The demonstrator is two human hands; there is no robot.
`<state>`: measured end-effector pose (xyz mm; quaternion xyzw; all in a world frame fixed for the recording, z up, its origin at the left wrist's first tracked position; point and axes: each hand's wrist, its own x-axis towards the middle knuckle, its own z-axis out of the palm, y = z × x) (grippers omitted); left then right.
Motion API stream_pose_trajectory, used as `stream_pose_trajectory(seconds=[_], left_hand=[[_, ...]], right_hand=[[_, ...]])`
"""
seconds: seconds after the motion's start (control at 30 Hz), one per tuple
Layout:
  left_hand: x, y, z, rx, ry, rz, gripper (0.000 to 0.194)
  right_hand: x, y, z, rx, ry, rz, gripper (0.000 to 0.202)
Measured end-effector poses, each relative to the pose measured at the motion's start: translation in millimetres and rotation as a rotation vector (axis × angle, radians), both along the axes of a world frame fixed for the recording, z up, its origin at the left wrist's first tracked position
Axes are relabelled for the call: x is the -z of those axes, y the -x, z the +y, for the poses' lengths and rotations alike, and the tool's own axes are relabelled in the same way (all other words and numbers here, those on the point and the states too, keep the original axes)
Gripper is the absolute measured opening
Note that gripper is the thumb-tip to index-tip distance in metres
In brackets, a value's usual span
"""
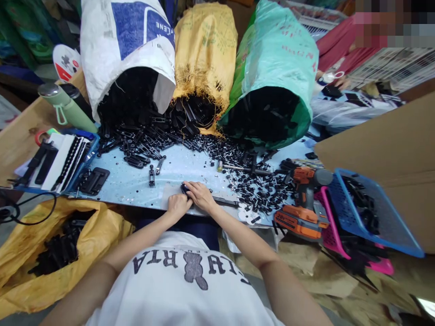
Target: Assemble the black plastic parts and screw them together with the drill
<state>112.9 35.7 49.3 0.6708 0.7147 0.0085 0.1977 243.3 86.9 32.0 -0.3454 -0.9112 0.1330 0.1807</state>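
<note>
Both hands meet at the table's front edge. My left hand (pixel 178 205) is curled with its fingers closed against a small black part (pixel 184 187). My right hand (pixel 200 196) lies over the far side of that same part, its fingers pressed together around it. Most of the part is hidden beneath the fingers. A long black bar (pixel 224 201) lies just right of my right hand. Two small black linkage pieces (pixel 152 175) rest on the blue tabletop (pixel 125 183) beyond my left hand. Loose screws and small black caps (pixel 260 188) spread to the right.
White (pixel 142 27), yellow (pixel 205 45) and green (pixel 282 54) sacks of black parts line the back. An orange power drill (pixel 302 203) and blue basket (pixel 384 213) stand right. At left are a stationery basket (pixel 95 151), green bottle (pixel 73 108) and yellow sack (pixel 112 222). Another person's hand (pixel 341 82) shows back right.
</note>
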Motion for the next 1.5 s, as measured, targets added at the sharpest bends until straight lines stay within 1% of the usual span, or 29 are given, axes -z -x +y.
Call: stream_pose_trajectory(seconds=[0.1, 0.27, 0.37, 0.43, 0.5, 0.53, 0.63, 0.67, 0.7, 0.73, 0.77, 0.83, 0.87, 0.93, 1.0, 1.07, 1.13, 1.2, 1.23, 1.33, 1.43, 1.5], left_hand=[[3.2, 7.1, 0.8, 0.056, -0.026, -0.007, 0.041], [10.0, 9.4, 1.9, 0.099, -0.065, -0.01, 0.04], [9.7, 14.8, -0.4, 0.146, -0.098, -0.022, 0.038], [6.9, 21.4, -2.1, 0.187, -0.115, -0.039, 0.035], [3.1, 28.1, -1.7, 0.254, -0.172, -0.059, 0.033], [1.5, 30.3, 0.2, 0.318, -0.231, -0.069, 0.033], [-1.4, 27.2, 14.1, 0.618, -0.425, -0.092, 0.039], [-2.0, 22.7, 21.2, 0.707, -0.445, -0.088, 0.042], [-2.8, 17.2, 29.0, 0.76, -0.428, -0.083, 0.045], [-4.1, 11.5, 36.8, 0.777, -0.388, -0.079, 0.047], [-5.9, 6.4, 44.3, 0.762, -0.335, -0.08, 0.047], [-11.4, 0.9, 56.6, 0.688, -0.226, -0.095, 0.043], [-14.8, 1.1, 60.9, 0.649, -0.178, -0.106, 0.043], [-21.2, 5.9, 65.2, 0.599, -0.112, -0.123, 0.045], [-25.8, 12.6, 64.2, 0.562, -0.102, -0.112, 0.048], [-28.1, 16.6, 59.8, 0.5, -0.124, -0.059, 0.053], [-29.4, 16.5, 54.5, 0.425, -0.143, 0.005, 0.059], [-31.6, 14.1, 50.4, 0.379, -0.147, 0.033, 0.063], [-33.5, 12.8, 49.0, 0.371, -0.149, 0.034, 0.063], [-40.8, 10.2, 46.6, 0.375, -0.15, 0.032, 0.064], [-46.6, 9.7, 44.4, 0.381, -0.123, 0.043, 0.063], [-47.9, 11.0, 43.3, 0.366, -0.099, 0.049, 0.062]], right_hand=[[-0.8, 1.5, -1.1, 0.046, -0.014, -0.036, 0.046], [-5.8, 6.4, -1.0, 0.019, -0.027, -0.152, 0.043], [-11.2, 9.9, -2.4, 0.044, -0.019, -0.19, 0.043], [-13.5, 3.1, -6.5, 0.029, -0.043, -0.174, 0.042], [-12.7, -16.8, -13.4, 0.024, -0.097, -0.125, 0.044], [-10.8, -31.2, -17.3, 0.061, -0.131, -0.098, 0.046], [-1.8, -79.6, -25.6, 0.301, -0.198, -0.108, 0.061], [0.9, -93.2, -26.1, 0.357, -0.194, -0.155, 0.062], [2.6, -103.8, -25.4, 0.387, -0.177, -0.216, 0.061], [3.1, -111.4, -23.5, 0.399, -0.151, -0.275, 0.06], [2.3, -115.9, -20.9, 0.399, -0.121, -0.322, 0.059], [-3.2, -117.9, -14.9, 0.392, -0.067, -0.352, 0.062], [-7.5, -116.7, -12.5, 0.381, -0.042, -0.336, 0.063], [-18.3, -112.0, -9.7, 0.314, 0.025, -0.277, 0.066], [-30.5, -105.2, -9.9, 0.243, 0.088, -0.243, 0.067], [-42.8, -95.6, -11.7, 0.226, 0.117, -0.3, 0.066], [-53.9, -83.2, -13.6, 0.266, 0.105, -0.399, 0.063], [-62.4, -69.7, -14.0, 0.267, 0.064, -0.43, 0.058], [-65.4, -63.4, -13.3, 0.239, 0.037, -0.412, 0.056], [-69.6, -49.0, -6.8, 0.085, -0.031, -0.333, 0.045], [-70.0, -41.9, 3.1, -0.032, -0.059, -0.311, 0.038], [-71.0, -41.2, 8.3, -0.074, -0.065, -0.319, 0.037]])
